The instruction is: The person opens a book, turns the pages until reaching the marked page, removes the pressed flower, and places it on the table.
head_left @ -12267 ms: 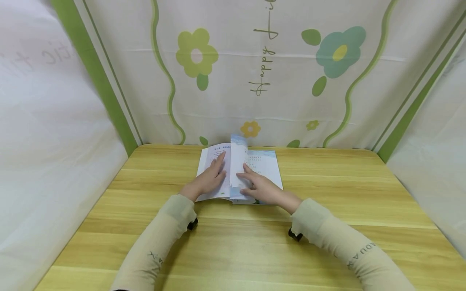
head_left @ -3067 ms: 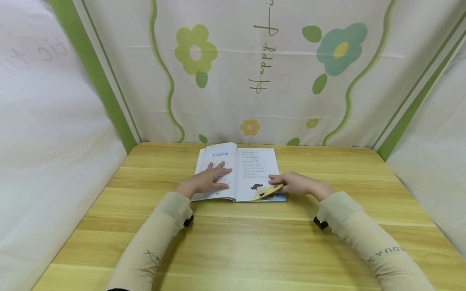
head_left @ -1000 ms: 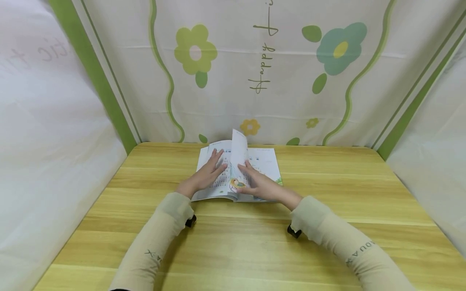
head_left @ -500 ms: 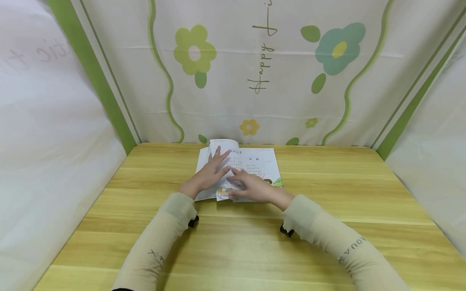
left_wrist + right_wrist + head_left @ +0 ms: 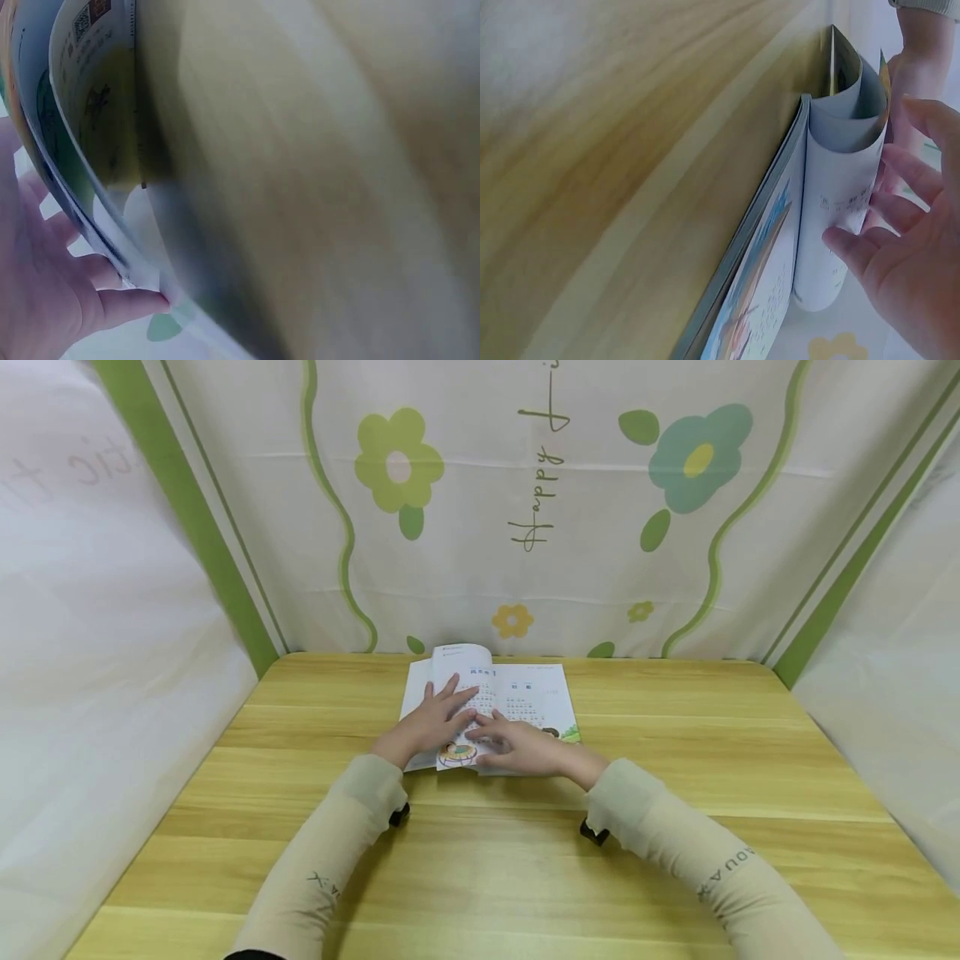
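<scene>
An open paperback book (image 5: 534,681) with printed text and coloured pictures lies near the table's back edge. My left hand (image 5: 429,725) rests spread over the left-hand pages, its thumb pointing toward the spine. A page (image 5: 459,658) with a picture at its bottom corner lies curved over the left side, partly beneath that hand. My right hand (image 5: 525,748) is at the middle of the book, fingers spread, fingertips on the turned page beside the left thumb. In the right wrist view, the left-side pages (image 5: 840,187) bulge up in a curl, and the right fingertips touch them.
The wood-grain table (image 5: 480,877) stretches in front of the book and to both sides. Behind stands a white curtain (image 5: 480,568) with flowers and lettering, close to the book's far edge. White fabric walls (image 5: 97,693) flank the table.
The page standing upright near the spine a second ago now lies over to the left. My right hand has moved slightly left with it; my left hand stays on the left pages.
</scene>
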The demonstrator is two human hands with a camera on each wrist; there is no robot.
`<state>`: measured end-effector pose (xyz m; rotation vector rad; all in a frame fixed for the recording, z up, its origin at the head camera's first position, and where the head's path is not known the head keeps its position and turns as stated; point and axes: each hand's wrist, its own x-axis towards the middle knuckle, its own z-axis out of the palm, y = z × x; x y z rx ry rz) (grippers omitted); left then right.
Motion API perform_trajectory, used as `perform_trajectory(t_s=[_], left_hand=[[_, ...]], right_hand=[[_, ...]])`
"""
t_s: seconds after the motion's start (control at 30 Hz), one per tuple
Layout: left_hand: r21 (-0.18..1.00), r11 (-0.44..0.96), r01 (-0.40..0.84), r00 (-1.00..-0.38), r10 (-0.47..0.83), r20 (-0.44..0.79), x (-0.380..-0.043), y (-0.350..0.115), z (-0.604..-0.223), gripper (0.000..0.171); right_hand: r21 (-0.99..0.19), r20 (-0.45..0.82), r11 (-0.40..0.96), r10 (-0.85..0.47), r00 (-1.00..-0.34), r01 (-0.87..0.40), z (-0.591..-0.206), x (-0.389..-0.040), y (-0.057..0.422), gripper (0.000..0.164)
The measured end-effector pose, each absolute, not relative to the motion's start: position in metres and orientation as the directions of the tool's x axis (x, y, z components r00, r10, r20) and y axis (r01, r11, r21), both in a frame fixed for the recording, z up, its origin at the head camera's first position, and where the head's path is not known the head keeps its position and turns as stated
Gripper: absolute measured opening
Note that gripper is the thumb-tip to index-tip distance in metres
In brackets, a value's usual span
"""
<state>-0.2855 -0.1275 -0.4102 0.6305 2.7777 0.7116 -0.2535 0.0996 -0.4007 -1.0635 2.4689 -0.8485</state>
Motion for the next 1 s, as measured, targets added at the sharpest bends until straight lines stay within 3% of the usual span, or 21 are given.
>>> perform_trajectory(t_s=[0.3, 0.7, 1.0], left_hand=[[0.434, 0.839, 0.327, -0.898, 0.419, -0.134, -0.284, -0.127, -0.403, 0.063], [0.364, 0.886, 0.287, -0.924, 0.356, -0.139, -0.285, -0.133, -0.403, 0.074], [0.37, 0.893, 0.255, -0.925, 0.337, -0.177, -0.286, -0.138, -0.406, 0.082]], right_hand=[[-0.639, -0.079, 0.532, -0.764, -0.641, -0.555, -0.401, -0.26, 0.124, 0.055], [-0.532, -0.285, 0.677, -0.708, -0.646, -0.508, -0.402, -0.266, 0.173, 0.072], [-0.529, -0.315, 0.703, -0.683, -0.659, -0.476, -0.401, -0.267, 0.196, 0.076]])
